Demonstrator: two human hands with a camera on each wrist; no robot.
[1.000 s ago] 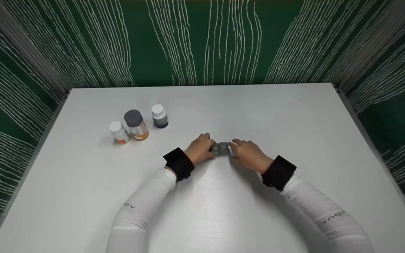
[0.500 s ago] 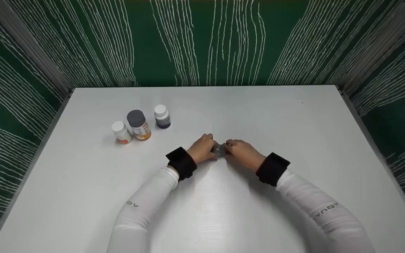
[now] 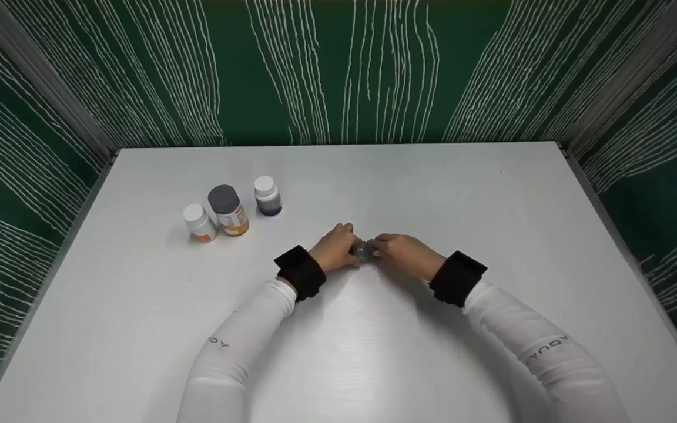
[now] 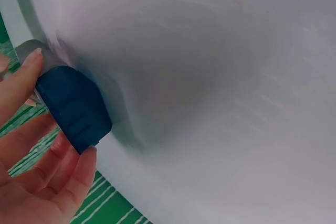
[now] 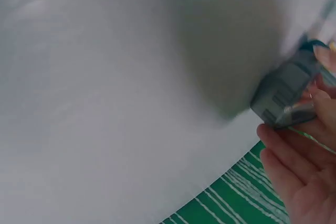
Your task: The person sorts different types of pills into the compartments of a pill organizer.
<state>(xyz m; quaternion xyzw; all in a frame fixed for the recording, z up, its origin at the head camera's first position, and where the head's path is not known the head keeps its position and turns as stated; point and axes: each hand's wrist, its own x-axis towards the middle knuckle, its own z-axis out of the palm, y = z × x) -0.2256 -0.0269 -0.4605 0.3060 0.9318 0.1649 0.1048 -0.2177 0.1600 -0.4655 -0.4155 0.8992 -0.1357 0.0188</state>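
Well to the right of the grey-capped bottle (image 3: 228, 210) and slightly in front of it, the small dark plastic case (image 3: 362, 251) is pinched at opposite sides by the fingers of the left hand (image 3: 335, 248) and the right hand (image 3: 407, 254), probably so that it cannot slip.

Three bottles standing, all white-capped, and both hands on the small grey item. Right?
Not quite: the head view shows the middle bottle with a dark grey cap. Left hand and right hand are indeed on the small grey item.
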